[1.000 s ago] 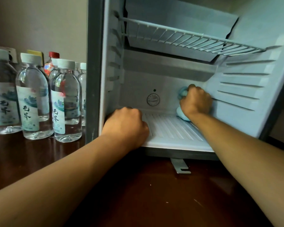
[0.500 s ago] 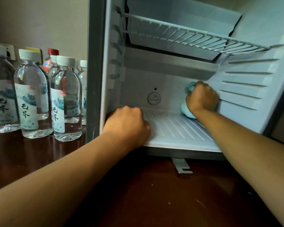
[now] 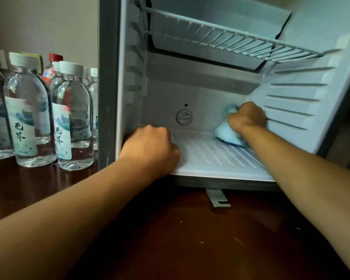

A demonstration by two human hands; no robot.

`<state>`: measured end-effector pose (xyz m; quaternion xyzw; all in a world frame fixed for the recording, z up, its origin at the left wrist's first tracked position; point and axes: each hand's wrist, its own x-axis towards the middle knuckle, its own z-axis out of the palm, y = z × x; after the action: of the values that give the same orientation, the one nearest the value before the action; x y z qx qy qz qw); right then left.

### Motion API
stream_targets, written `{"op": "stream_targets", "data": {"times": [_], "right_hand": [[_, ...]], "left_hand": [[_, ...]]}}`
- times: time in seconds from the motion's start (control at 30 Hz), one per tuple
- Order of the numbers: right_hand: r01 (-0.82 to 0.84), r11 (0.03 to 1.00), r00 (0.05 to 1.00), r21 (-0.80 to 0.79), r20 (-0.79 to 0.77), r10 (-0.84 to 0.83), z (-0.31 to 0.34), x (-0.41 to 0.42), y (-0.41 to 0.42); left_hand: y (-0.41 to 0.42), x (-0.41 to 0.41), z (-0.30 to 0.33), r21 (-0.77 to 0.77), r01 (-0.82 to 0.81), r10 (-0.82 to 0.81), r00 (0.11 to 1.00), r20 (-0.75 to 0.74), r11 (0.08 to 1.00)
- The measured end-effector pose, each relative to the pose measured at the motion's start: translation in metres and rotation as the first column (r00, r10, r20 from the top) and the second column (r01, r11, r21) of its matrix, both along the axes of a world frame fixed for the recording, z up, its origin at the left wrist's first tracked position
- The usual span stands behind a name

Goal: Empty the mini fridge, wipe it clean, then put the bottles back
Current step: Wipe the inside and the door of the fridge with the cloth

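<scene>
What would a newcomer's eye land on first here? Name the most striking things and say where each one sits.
First, the open mini fridge, bare of bottles, with a right hand gripping a blue cloth at the back right of its ribbed floor. The left hand is curled at the front left corner of the fridge. Left of the fridge, a cluster of water bottles stands upright on the dark wooden surface, with a red-capped bottle behind them.

You have one mini fridge with one wire shelf and one round dial inside. Left of the fridge stand at least six white-capped water bottles and one red-capped bottle. One blue cloth lies inside the fridge.
</scene>
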<state>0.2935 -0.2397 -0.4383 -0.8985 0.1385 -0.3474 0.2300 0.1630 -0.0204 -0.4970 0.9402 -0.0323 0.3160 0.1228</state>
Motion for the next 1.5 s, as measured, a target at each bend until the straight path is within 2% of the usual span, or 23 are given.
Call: {"op": "stream_targets", "data": {"times": [0.13,0.23,0.37,0.5,0.57,0.73,0.9,1.03,1.17,1.33,1.5], "right_hand": [[0.024,0.996,0.988,0.088,0.148,-0.037,0.016,0.001,0.005],[-0.004,1.0,0.983,0.018,0.184,0.001,0.015,0.004,0.01],[-0.008,0.995,0.988,-0.097,0.151,0.022,0.012,0.003,0.009],[-0.024,0.993,1.0,-0.12,0.0,0.025,0.0,0.003,0.006],[-0.026,0.993,0.997,-0.116,-0.072,0.018,-0.011,0.004,0.006],[-0.031,0.999,0.992,-0.039,-0.125,0.026,-0.011,0.006,0.01],[-0.113,0.992,0.988,0.052,-0.103,0.118,-0.011,0.006,0.035],[-0.183,0.983,0.982,0.02,-0.039,0.183,-0.013,0.006,0.067],[-0.225,0.974,0.973,-0.028,-0.049,0.223,-0.013,0.004,0.075],[-0.157,0.982,0.988,-0.101,-0.022,0.155,-0.012,0.0,0.054],[-0.039,0.998,0.999,-0.055,0.007,0.039,-0.013,-0.003,0.024]], "left_hand": [[0.001,0.001,-0.001,0.007,-0.011,0.011,1.0,0.005,1.0],[-0.001,0.002,-0.001,0.009,-0.015,0.015,1.0,0.014,1.0],[0.0,0.001,-0.001,0.017,-0.02,0.019,1.0,0.011,1.0],[0.0,-0.002,0.0,0.014,-0.021,0.021,1.0,-0.008,1.0],[-0.001,-0.003,0.0,0.012,-0.024,0.024,1.0,-0.009,1.0],[-0.002,-0.001,0.001,0.017,-0.032,0.033,0.999,-0.015,0.999],[-0.004,-0.002,0.001,0.009,-0.026,0.026,0.999,-0.02,1.0],[-0.003,-0.002,0.002,0.01,-0.013,0.013,1.0,-0.027,1.0],[-0.003,0.0,0.001,0.022,-0.02,0.021,0.999,-0.029,1.0],[-0.002,-0.003,0.001,0.012,-0.013,0.014,0.999,-0.04,1.0],[-0.003,-0.004,0.002,0.017,0.01,-0.01,0.999,-0.042,1.0]]}}
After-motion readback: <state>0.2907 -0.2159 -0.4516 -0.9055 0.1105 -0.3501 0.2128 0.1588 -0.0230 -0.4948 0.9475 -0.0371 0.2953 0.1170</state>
